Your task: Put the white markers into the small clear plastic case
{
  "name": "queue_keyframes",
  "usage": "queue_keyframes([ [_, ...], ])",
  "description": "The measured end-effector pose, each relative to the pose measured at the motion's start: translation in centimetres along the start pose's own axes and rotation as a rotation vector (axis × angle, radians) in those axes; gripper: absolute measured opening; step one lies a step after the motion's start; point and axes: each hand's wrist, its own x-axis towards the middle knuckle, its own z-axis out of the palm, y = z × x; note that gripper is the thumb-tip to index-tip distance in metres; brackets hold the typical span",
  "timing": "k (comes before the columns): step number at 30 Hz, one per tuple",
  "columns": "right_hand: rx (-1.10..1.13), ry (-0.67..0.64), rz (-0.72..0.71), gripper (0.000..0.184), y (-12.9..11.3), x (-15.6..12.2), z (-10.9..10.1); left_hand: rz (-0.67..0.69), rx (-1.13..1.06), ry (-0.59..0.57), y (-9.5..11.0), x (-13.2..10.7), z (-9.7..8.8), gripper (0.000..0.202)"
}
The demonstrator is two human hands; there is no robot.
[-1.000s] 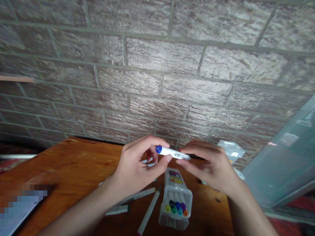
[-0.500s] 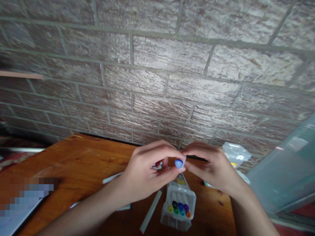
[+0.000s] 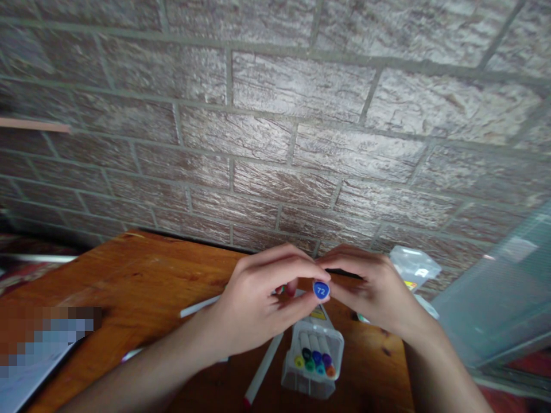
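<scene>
The left hand (image 3: 258,304) and right hand (image 3: 374,292) are together, clamped on a marker (image 3: 321,290) held end-on, blue 72 cap showing, above a clear plastic marker case (image 3: 307,385)

- Dim indoor light fell on the brick wall (image 3: 275,132), brightest at centre, darker toward the left.
- Pale glare hazed the panel (image 3: 495,281).
- A thin shadow lined the table (image 3: 129,269) at its back edge.
- Mortar lines bowed near the frame edges.
- The marker cap (image 3: 321,290) stayed sharp.
- A pixelated patch (image 3: 43,338) obscured the lower left.
</scene>
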Motion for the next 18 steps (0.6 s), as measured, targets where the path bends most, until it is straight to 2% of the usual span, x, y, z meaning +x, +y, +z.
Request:
queue_keyframes([
  [18,-0.016,-0.004,-0.003,0.009,-0.17,0.02,0.06,0.001,-0.005,-0.017,0.07,0.07,0.01,0.020],
])
